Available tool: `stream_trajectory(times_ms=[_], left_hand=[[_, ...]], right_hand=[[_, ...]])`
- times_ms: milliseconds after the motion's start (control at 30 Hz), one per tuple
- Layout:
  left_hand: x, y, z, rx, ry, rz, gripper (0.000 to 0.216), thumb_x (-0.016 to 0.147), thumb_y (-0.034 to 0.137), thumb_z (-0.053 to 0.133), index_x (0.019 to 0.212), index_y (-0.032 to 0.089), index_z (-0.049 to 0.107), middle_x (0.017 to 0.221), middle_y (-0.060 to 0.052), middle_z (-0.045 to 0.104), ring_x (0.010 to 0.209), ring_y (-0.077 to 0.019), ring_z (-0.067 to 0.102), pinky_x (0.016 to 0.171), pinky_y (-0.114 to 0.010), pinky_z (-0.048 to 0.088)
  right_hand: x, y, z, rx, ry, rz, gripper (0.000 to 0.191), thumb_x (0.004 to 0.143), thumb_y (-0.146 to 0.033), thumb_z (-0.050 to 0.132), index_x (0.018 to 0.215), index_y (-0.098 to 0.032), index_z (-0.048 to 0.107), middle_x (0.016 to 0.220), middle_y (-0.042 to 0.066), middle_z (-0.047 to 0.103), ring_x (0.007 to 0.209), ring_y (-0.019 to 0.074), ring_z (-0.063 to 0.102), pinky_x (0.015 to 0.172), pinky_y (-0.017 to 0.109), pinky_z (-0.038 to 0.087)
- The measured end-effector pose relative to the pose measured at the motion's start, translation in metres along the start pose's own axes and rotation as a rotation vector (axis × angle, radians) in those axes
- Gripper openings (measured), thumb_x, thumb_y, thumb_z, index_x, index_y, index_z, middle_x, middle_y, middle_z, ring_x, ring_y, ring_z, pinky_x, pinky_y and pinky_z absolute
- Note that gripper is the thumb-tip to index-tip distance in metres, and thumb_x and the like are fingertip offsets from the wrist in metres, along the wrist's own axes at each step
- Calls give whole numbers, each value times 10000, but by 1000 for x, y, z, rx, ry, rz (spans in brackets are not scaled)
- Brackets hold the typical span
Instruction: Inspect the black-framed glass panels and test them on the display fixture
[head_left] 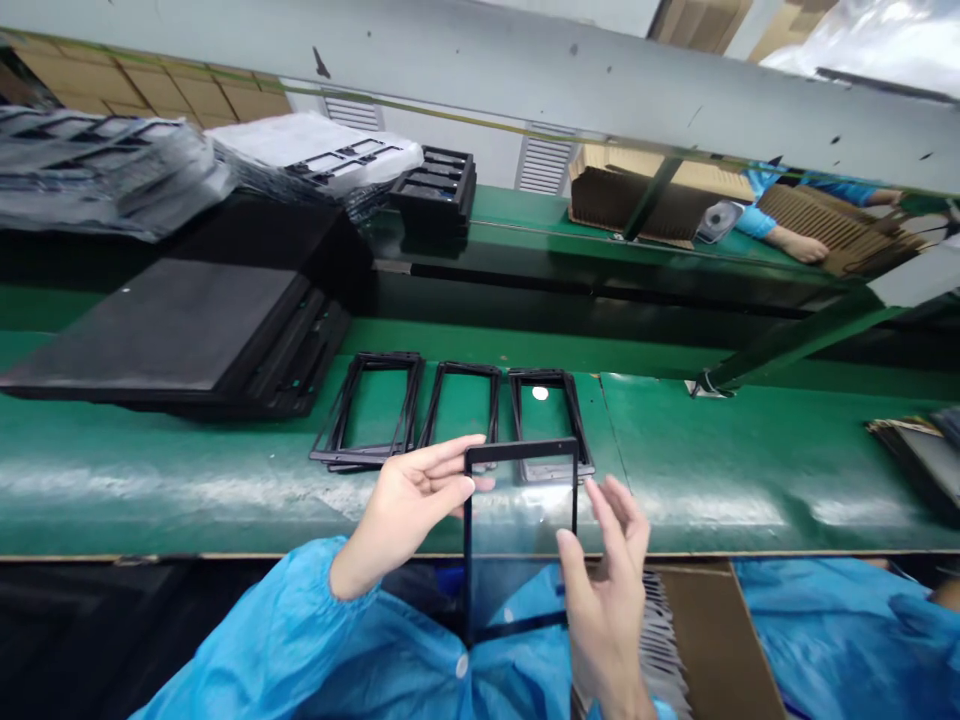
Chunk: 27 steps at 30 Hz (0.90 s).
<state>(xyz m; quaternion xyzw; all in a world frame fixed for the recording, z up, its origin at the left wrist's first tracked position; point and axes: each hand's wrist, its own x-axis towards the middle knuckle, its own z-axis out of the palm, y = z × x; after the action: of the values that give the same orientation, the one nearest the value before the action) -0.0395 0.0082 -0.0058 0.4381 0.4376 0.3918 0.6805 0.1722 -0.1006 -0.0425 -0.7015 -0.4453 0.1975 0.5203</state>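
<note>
I hold a clear glass panel with a black border (519,455) upright over the near edge of the green belt (750,470). My left hand (412,500) grips its left edge, fingers closed on it. My right hand (604,570) steadies its right edge with fingertips on the border. Just beyond the panel, three black rectangular frames (457,405) lie side by side on the belt. Both arms wear blue sleeves.
A stack of black trays (172,340) sits on the belt at left, with bagged parts (97,170) behind. A carton with stacked parts (675,640) stands below my right hand. Another person's arm (795,240) rests across the line at the far right.
</note>
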Motion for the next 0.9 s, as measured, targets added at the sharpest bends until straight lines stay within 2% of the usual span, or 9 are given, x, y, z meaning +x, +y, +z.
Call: stream_trajectory(times_ms=[33, 100, 167, 200, 300, 433, 600, 700, 900], left_hand=[[-2, 2, -1, 36, -8, 3, 499, 821, 340, 877, 1297, 221, 786, 998, -109, 849, 967, -320, 829, 626, -239, 660], [-6, 6, -1, 98, -30, 10, 467, 813, 329, 875, 1261, 214, 806, 905, -96, 852, 917, -311, 836, 625, -250, 666], [-10, 9, -2, 134, -47, 21, 454, 806, 325, 874, 1240, 208, 816, 889, -99, 855, 881, -303, 838, 643, -268, 676], [-12, 9, -2, 141, -48, 29, 446, 805, 325, 872, 1232, 207, 820, 889, -101, 856, 863, -296, 839, 657, -275, 680], [-15, 8, -3, 140, -46, 53, 426, 811, 324, 864, 1223, 222, 827, 871, -94, 857, 816, -278, 839, 669, -275, 680], [-15, 8, -5, 158, -60, 46, 413, 790, 298, 871, 1201, 263, 840, 856, -88, 857, 818, -276, 840, 667, -264, 671], [-13, 10, -4, 167, -28, 19, 371, 721, 286, 900, 1089, 324, 875, 832, -62, 855, 811, -276, 842, 705, -266, 668], [-14, 10, -3, 194, 0, -9, 395, 704, 313, 903, 1097, 284, 876, 830, -75, 854, 821, -297, 840, 694, -287, 672], [-22, 10, 0, 249, 76, -75, 428, 762, 318, 863, 1178, 219, 847, 862, -79, 858, 881, -287, 835, 787, -302, 669]], right_hand=[[8, -4, -3, 46, -23, 2, 524, 943, -402, 683, 1463, -350, 636, 1613, 104, 493, 1432, 344, 536, 1166, 565, 473], [25, -15, -9, 235, -121, 106, 507, 995, -413, 617, 1493, -321, 600, 1523, 121, 620, 1313, 305, 658, 1106, 538, 542], [42, -26, -13, 394, -224, 228, 462, 994, -444, 626, 1412, -252, 667, 1202, 124, 808, 1015, 262, 789, 923, 453, 642], [48, -31, -13, 431, -258, 266, 433, 976, -457, 654, 1335, -222, 713, 1021, 106, 845, 875, 244, 805, 832, 411, 659], [57, -38, -13, 443, -275, 277, 326, 916, -461, 729, 1091, -194, 793, 679, 42, 808, 671, 219, 785, 691, 334, 639], [53, -39, -10, 408, -246, 234, 239, 892, -416, 740, 986, -205, 802, 615, 17, 792, 611, 200, 772, 718, 330, 633], [49, -39, -7, 422, -196, 228, 241, 878, -426, 753, 961, -206, 802, 608, 28, 798, 617, 224, 789, 720, 358, 656], [49, -37, -7, 430, -192, 228, 247, 872, -434, 767, 965, -210, 813, 620, 31, 805, 617, 219, 789, 706, 338, 652], [48, -41, -9, 434, -195, 218, 258, 866, -452, 789, 962, -214, 820, 623, 37, 809, 619, 209, 795, 711, 305, 649]])
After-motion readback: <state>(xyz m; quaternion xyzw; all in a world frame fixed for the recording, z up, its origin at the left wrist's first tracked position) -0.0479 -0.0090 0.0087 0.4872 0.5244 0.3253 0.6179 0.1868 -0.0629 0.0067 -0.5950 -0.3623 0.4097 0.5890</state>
